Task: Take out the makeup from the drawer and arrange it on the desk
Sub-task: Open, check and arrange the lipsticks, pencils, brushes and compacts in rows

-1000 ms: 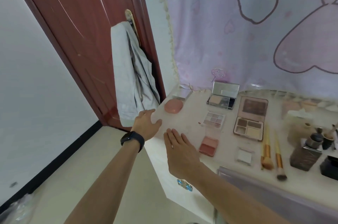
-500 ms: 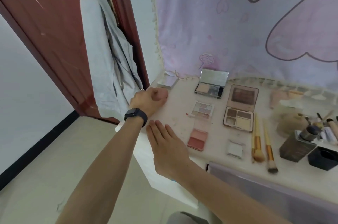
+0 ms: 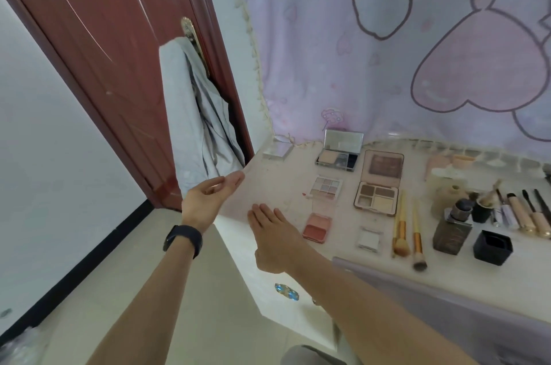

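My left hand hovers at the left corner of the white desk, fingers curled round the round pink compact, which is mostly hidden. My right hand lies flat on the desk's front left edge, holding nothing. Laid out on the desk are a pale square compact, a mirrored powder palette, a small eyeshadow palette, a large pink palette, a pink blush, a small white compact and two brushes.
Further right stand a dark foundation bottle, a black cube pot and several tubes. A grey drawer front juts out below the desk edge. A grey garment hangs on the red door. A pink curtain backs the desk.
My left hand reached the round pink compact, closed over it and has lifted it off the desk, turning palm-up. My right hand stayed flat on the desk edge.
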Available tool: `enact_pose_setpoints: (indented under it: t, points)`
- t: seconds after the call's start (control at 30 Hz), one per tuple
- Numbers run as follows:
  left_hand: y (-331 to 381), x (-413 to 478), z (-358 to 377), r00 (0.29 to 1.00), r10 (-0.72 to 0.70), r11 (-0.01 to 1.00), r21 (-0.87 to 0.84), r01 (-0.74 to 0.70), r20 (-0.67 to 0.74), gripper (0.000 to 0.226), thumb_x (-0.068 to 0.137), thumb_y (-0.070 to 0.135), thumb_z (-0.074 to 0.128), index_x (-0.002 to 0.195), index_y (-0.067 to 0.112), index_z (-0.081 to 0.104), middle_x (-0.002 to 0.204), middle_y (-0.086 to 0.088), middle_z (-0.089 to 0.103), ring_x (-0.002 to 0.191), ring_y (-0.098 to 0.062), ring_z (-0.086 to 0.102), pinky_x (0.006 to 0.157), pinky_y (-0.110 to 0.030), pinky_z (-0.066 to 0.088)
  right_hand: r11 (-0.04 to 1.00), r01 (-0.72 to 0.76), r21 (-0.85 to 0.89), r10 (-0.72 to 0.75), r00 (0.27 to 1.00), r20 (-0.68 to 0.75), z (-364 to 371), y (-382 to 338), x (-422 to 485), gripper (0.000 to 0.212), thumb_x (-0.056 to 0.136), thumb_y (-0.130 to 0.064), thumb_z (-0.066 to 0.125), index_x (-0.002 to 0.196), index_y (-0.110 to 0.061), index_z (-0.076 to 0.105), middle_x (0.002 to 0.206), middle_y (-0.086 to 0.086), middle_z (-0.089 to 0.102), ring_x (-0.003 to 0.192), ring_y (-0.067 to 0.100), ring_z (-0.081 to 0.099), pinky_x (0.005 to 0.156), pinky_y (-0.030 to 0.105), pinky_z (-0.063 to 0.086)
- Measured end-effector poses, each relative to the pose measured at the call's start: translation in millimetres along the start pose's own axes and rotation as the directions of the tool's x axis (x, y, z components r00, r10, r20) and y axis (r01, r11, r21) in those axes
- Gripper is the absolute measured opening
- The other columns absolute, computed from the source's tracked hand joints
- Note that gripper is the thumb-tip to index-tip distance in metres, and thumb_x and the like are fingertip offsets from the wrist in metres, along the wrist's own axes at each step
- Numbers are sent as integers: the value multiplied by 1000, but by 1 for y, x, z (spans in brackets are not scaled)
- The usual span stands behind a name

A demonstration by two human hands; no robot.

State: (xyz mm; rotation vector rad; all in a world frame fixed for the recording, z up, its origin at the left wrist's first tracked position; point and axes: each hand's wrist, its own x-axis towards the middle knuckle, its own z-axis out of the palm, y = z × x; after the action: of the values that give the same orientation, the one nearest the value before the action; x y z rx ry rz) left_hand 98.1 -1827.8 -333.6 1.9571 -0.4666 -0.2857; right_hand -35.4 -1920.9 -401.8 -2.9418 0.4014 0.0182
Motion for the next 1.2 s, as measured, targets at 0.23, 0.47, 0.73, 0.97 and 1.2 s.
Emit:
enact_pose_setpoints:
  t: [0.23, 0.47, 0.73, 0.97, 1.2]
  points:
    - [16, -62, -15, 992, 120, 985, -129, -116, 31, 62, 61, 62, 87, 111, 29, 71, 105, 13, 75, 104, -3, 68, 103, -35, 49, 663, -89, 743, 246, 964, -104, -48, 3, -62, 35, 97, -13, 49, 129, -16, 61, 125, 6, 68, 113, 20, 62, 102, 35, 47]
    - [35, -143, 47, 858, 390, 909, 8, -417, 334, 50, 64, 52, 74, 113, 44, 70, 110, 23, 69, 103, -3, 63, 93, -29, 53, -235, -56, 970, 477, 863, 165, -74, 37, -184, 35, 100, -43, 54, 113, -12, 62, 103, 12, 76, 89, 29, 72, 86, 43, 57]
    - [44, -210, 120, 762, 526, 830, -35, -556, 377, 61, 65, 49, 73, 123, 51, 57, 115, 24, 62, 109, -5, 57, 92, -21, 48, -451, 36, 892, 555, 794, 248, -61, 82, -254, 22, 99, -10, 57, 116, 2, 64, 79, 19, 72, 63, 21, 66, 56, 26, 57]
    - [41, -237, 147, 763, 527, 843, -117, -525, 375, 72, 67, 48, 78, 133, 42, 50, 126, 22, 60, 120, -4, 55, 99, -30, 49, -581, 16, 813, 480, 814, 327, -51, 96, -273, 31, 97, -17, 59, 120, 4, 61, 81, 18, 70, 63, 20, 65, 56, 26, 58]
    - [37, -243, 154, 820, 434, 901, -184, -394, 372, 79, 66, 49, 81, 138, 37, 50, 121, 24, 64, 117, 1, 59, 101, -25, 49, -692, -2, 722, 351, 873, 340, -48, 92, -276, 35, 100, -25, 55, 124, 1, 61, 82, 14, 69, 62, 16, 63, 57, 23, 58]
